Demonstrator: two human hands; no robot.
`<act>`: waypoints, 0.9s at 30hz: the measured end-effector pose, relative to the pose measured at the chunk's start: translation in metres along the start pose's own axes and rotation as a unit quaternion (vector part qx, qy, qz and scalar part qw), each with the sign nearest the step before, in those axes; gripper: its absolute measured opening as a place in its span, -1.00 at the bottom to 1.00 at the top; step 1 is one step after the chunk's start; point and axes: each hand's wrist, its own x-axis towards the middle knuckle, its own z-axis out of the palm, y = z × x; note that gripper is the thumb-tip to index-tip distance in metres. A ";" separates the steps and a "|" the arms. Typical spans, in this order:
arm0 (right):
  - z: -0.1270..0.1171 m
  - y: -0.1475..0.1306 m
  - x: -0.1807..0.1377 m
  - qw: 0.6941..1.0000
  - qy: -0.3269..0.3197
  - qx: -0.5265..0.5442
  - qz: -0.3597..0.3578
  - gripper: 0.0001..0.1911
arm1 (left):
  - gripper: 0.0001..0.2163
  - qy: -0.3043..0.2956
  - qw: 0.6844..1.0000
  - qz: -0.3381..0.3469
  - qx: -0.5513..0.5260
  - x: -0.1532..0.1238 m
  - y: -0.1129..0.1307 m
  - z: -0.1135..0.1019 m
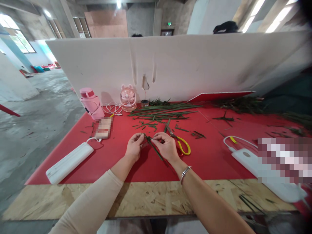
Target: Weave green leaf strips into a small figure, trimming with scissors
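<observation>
Red table (pixel 117 162) — leaf strip (pixel 156 150) between hands (pixel 135 147)

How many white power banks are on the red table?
2. One power bank lies near the left side of the red mat. A second power bank lies at the right, partly behind a blurred patch, which may hide more.

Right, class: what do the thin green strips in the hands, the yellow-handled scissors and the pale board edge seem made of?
The thin green strips: probably plant leaf, matt, narrow and bending. The yellow-handled scissors: glossy plastic-looking handles, blades likely metal. The pale board edge: pressed wood chips, rough, flakes visible.
</observation>
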 end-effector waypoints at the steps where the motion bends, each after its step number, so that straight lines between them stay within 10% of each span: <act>1: 0.000 0.000 0.000 1.000 0.001 0.003 0.010 -0.93 | -0.70 0.005 1.000 0.003 -0.002 0.001 0.000 -0.001; 22: 0.007 0.014 -0.002 0.986 -0.109 0.011 0.125 -0.91 | -0.90 0.108 0.992 -0.021 -0.055 0.017 0.008 -0.007; 27: 0.012 0.015 -0.004 0.986 -0.082 0.037 0.143 -0.90 | -0.81 0.047 0.996 -0.030 -0.066 0.008 -0.001 -0.002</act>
